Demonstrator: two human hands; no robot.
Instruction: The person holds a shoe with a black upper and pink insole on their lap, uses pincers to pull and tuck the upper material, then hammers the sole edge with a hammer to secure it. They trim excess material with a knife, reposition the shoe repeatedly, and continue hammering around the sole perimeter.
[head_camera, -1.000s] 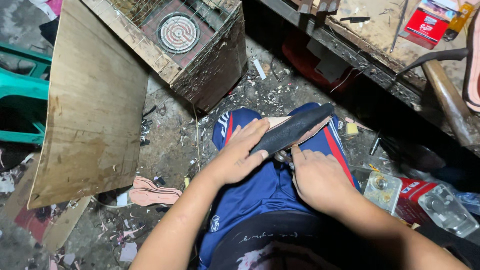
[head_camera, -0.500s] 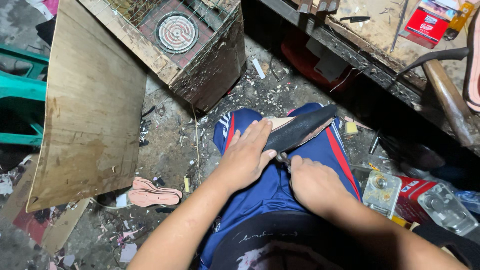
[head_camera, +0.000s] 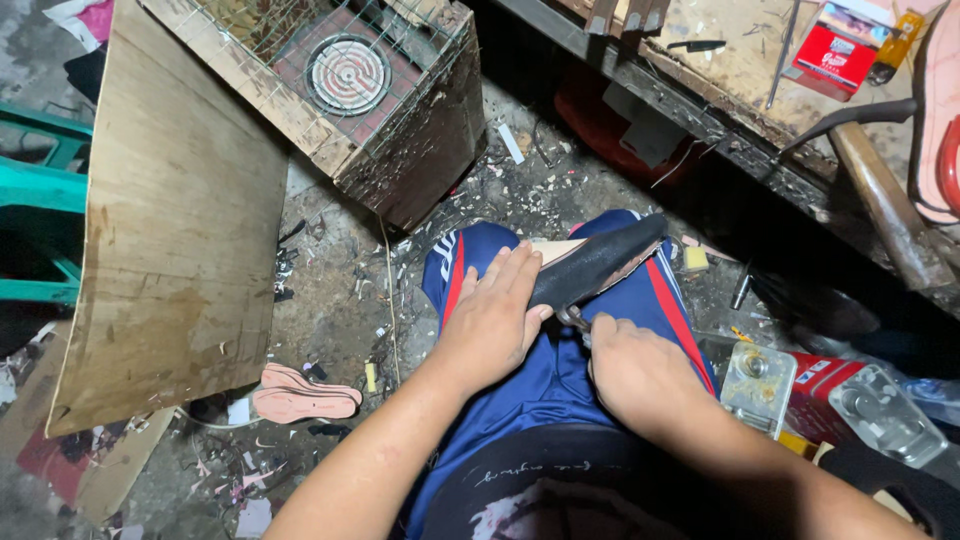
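Shoe sole (head_camera: 600, 262) lies on knee (head_camera: 560, 330), perhaps over a board; crate (head_camera: 370, 90) ahead-left.
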